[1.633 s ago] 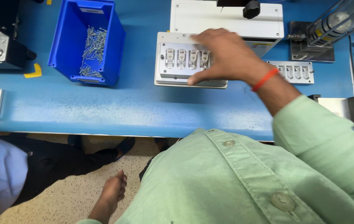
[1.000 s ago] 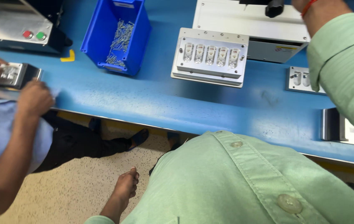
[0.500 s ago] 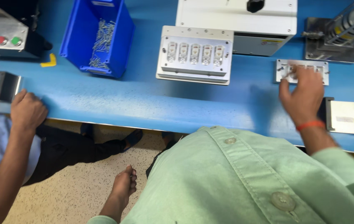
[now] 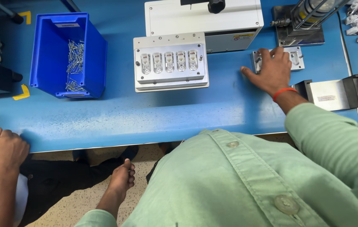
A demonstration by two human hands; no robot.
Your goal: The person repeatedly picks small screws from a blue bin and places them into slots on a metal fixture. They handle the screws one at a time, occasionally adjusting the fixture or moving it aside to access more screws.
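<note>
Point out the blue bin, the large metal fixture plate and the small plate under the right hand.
blue bin (image 4: pixel 48 50), head view, bare floor of the bin
large metal fixture plate (image 4: pixel 170 82), head view, front edge
small plate (image 4: pixel 295 55), head view, uncovered right end
right hand (image 4: pixel 271 73), head view, back of hand

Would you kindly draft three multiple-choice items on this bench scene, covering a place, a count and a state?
1. Where does the right hand rest?
A. on the small metal plate right of the large fixture
B. inside the blue bin
C. on the table edge at the left

2. How many slots in a row does the large metal fixture show?
A. three
B. five
C. eight

3. What is the state of the blue bin?
A. tipped on its side
B. covered with a lid
C. upright and open, with small metal parts inside

Answers: 1 A, the fingers lie over the small plate on the blue table. 2 B, five slots sit side by side. 3 C, the parts show through the open top.
</note>
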